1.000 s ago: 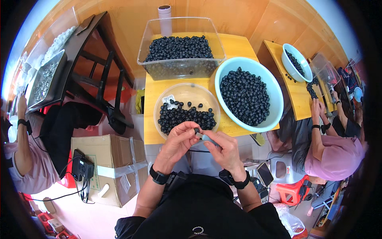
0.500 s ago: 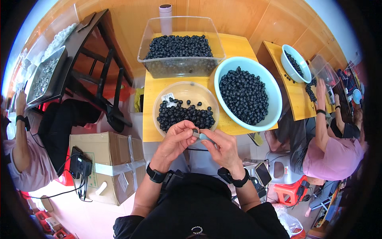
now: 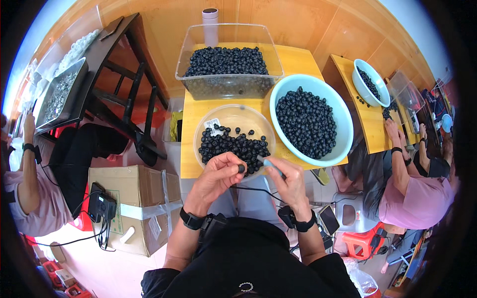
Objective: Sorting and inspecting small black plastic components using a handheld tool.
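My left hand [image 3: 218,179] pinches a small round black part [image 3: 241,169] between thumb and fingertips. In my right hand [image 3: 289,183] is a small tool with a grey blade and light blue handle [image 3: 268,163], its blade a little apart from the part. Both hands are over the near rim of a round clear tub [image 3: 246,117]. Loose black parts [image 3: 236,146], bead-like with holes, cover the tub's near half, and a white label shows at its left. To the right, a light blue basin [image 3: 349,126] holds many more of them.
Behind the tub, a clear rectangular bin [image 3: 228,88] of black parts stands on the yellow table [image 3: 304,55], near a pink bottle [image 3: 210,32]. A cardboard box [image 3: 134,193] is at left. Other people work on both sides; a second basin [image 3: 380,97] is at right.
My right hand has moved the tool away to the right from the black part. My left hand stays over the tub's edge, now showing the part's rounded end. The view has shifted slightly.
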`<action>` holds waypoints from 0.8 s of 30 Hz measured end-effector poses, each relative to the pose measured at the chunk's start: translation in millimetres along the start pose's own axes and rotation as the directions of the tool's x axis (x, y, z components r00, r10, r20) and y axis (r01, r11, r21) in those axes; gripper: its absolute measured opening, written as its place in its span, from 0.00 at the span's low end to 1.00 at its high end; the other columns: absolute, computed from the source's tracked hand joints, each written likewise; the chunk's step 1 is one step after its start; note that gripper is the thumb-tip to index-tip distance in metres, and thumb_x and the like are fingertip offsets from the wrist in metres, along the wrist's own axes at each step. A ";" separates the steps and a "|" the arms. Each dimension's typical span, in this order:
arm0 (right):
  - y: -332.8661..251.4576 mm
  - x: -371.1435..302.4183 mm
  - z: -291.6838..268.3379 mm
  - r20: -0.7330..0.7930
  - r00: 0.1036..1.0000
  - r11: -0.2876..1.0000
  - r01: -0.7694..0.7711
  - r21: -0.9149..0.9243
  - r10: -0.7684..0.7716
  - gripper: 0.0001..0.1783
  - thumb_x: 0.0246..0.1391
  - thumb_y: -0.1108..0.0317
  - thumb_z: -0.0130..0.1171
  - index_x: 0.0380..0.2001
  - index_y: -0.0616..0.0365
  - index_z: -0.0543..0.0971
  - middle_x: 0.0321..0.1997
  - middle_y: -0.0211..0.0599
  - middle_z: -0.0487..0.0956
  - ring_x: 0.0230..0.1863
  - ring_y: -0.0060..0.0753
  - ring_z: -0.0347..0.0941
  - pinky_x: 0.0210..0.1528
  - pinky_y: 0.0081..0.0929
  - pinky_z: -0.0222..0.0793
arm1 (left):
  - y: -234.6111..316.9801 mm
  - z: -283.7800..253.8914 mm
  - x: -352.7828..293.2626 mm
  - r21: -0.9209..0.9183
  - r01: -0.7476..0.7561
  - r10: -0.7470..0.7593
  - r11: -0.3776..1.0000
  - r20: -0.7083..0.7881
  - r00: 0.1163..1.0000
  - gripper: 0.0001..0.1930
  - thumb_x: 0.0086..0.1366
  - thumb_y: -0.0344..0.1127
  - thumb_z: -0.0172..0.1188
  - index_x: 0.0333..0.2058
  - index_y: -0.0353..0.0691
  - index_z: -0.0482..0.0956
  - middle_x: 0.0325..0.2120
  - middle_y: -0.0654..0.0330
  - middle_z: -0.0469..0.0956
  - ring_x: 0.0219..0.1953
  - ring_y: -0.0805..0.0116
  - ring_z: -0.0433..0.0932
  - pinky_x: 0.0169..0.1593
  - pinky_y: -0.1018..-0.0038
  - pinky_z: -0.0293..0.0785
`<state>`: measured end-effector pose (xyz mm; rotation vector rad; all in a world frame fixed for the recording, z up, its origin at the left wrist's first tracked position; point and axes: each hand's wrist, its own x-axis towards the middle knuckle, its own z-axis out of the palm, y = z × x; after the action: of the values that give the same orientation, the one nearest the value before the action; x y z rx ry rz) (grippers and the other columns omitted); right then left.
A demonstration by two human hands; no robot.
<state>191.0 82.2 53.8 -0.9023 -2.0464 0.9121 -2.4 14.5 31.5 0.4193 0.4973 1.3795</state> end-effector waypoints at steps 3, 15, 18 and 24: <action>-15.9 -0.8 1.8 0.055 0.992 0.993 0.114 -0.028 -0.112 0.12 0.47 0.72 0.62 0.37 0.61 0.78 0.26 0.41 0.77 0.21 0.36 0.74 0.21 0.27 0.67 | -1.2 -1.5 2.8 0.003 0.001 -0.001 1.000 -0.042 0.999 0.07 0.58 0.29 0.61 0.35 0.38 0.73 0.31 0.56 0.74 0.28 0.76 0.73 0.33 0.83 0.72; -18.0 0.8 6.6 0.081 0.976 0.976 0.210 -0.067 -0.204 0.13 0.45 0.75 0.62 0.38 0.61 0.78 0.19 0.36 0.71 0.15 0.30 0.66 0.17 0.25 0.60 | -6.4 -4.2 5.0 -0.060 0.018 -0.020 0.998 -0.026 0.999 0.08 0.58 0.27 0.61 0.36 0.37 0.72 0.35 0.53 0.76 0.29 0.75 0.76 0.35 0.83 0.76; -13.8 -0.2 6.8 0.102 0.979 0.981 0.184 -0.057 -0.177 0.13 0.46 0.75 0.61 0.38 0.61 0.78 0.20 0.37 0.73 0.16 0.30 0.68 0.18 0.24 0.61 | -6.7 -4.6 4.8 -0.058 0.030 -0.032 0.998 -0.038 0.999 0.08 0.58 0.27 0.61 0.35 0.37 0.72 0.34 0.54 0.76 0.29 0.75 0.76 0.34 0.83 0.75; 2.0 -0.6 9.3 0.019 0.992 0.991 0.128 -0.032 -0.127 0.14 0.47 0.72 0.61 0.39 0.60 0.78 0.21 0.39 0.74 0.19 0.39 0.71 0.20 0.28 0.64 | -11.4 -4.7 4.8 -0.089 0.049 -0.044 0.995 0.058 0.997 0.06 0.58 0.24 0.59 0.35 0.37 0.74 0.31 0.57 0.78 0.29 0.73 0.78 0.35 0.81 0.77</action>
<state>184.4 79.8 47.4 -0.7731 -2.1132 0.8218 4.8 17.5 20.9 0.3694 0.3952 1.3367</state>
